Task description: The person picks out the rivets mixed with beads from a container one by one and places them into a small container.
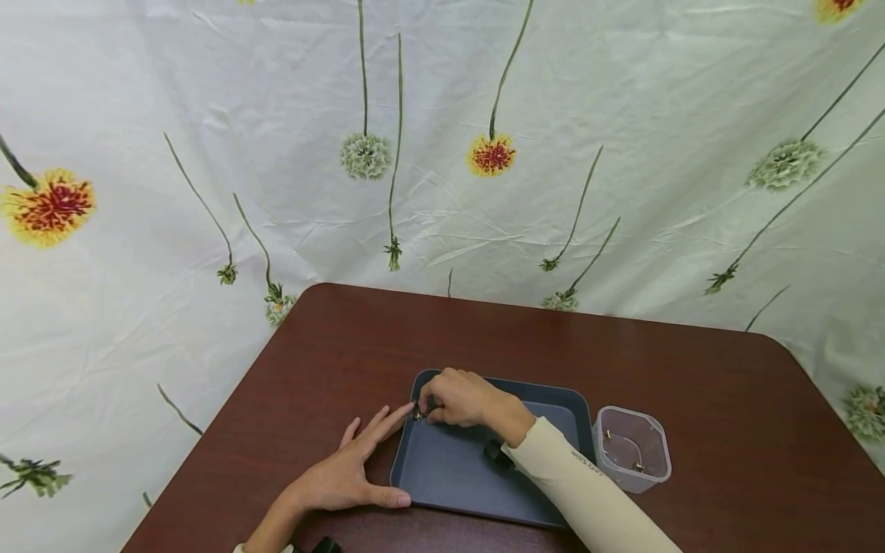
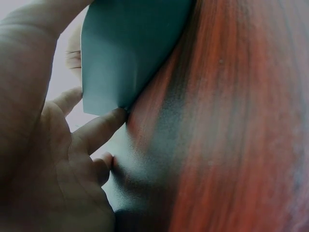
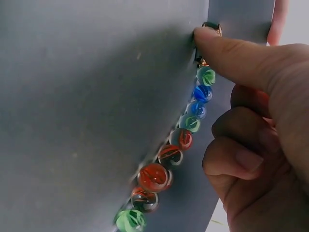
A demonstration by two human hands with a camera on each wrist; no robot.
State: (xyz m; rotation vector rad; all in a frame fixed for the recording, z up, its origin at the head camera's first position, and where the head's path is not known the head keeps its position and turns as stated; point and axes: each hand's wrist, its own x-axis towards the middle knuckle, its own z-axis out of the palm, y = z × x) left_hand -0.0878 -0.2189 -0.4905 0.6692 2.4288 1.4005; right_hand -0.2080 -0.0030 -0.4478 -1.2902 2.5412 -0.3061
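Note:
My right hand [image 1: 465,398] is over the far left part of a blue-grey tray [image 1: 477,480]. In the right wrist view, a fingertip presses on a small gold-coloured metal piece [image 3: 203,62], which the finger partly hides; the other fingers curl in. From that piece a row of swirled glass marbles [image 3: 154,177], green, blue and red, runs along the crease between tray floor and wall. My left hand [image 1: 349,472] lies with fingers spread at the tray's left side. Its thumb touches the near left corner, and a fingertip reaches the left rim near the metal piece.
Right of the tray stands a clear plastic box [image 1: 632,445], holding a thin curved piece with gold-coloured ends [image 1: 628,442]. The brown table [image 1: 733,430] reaches back to a flower-printed cloth [image 1: 442,153]. My right sleeve [image 1: 588,484] crosses the tray's near right side.

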